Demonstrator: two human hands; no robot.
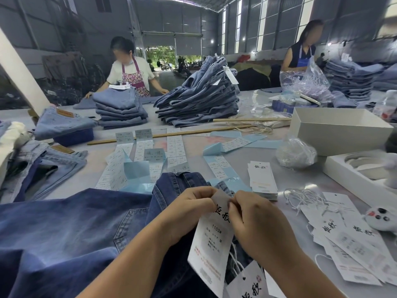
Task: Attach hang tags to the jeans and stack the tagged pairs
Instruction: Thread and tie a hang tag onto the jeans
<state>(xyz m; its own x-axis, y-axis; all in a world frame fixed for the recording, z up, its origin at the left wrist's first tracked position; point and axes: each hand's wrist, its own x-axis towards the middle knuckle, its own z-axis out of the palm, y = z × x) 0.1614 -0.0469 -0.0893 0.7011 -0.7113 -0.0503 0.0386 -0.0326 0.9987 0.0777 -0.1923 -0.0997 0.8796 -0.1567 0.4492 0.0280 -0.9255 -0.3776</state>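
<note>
Head view: a long grey worktable (236,168) in a large warehouse with corrugated metal walls, tall windows on the right and an open doorway at the far end showing trees. Two other people in aprons stand at the far side of the table, one left, one right.

Nearest the camera, dark blue jeans (64,233) lie spread across the table's near edge. Over them, the left hand (189,214) and right hand (255,220) meet, each pinching the top end of a white hang tag (211,250) between thumb and fingertips; the tag hangs down toward the camera. More white tags (343,244) lie fanned to the right, with loose white strings (305,198) just beyond them, and a neat pile of tags (261,179) beside the hands.

Strips of pale blue sticker sheets (141,164) cover the table's middle. Folded jeans stand in stacks (199,100) farther back.

At right, an open white box (339,134) has a hidden interior; beside it, a crumpled clear plastic bag (296,153), contents unclear.
</note>
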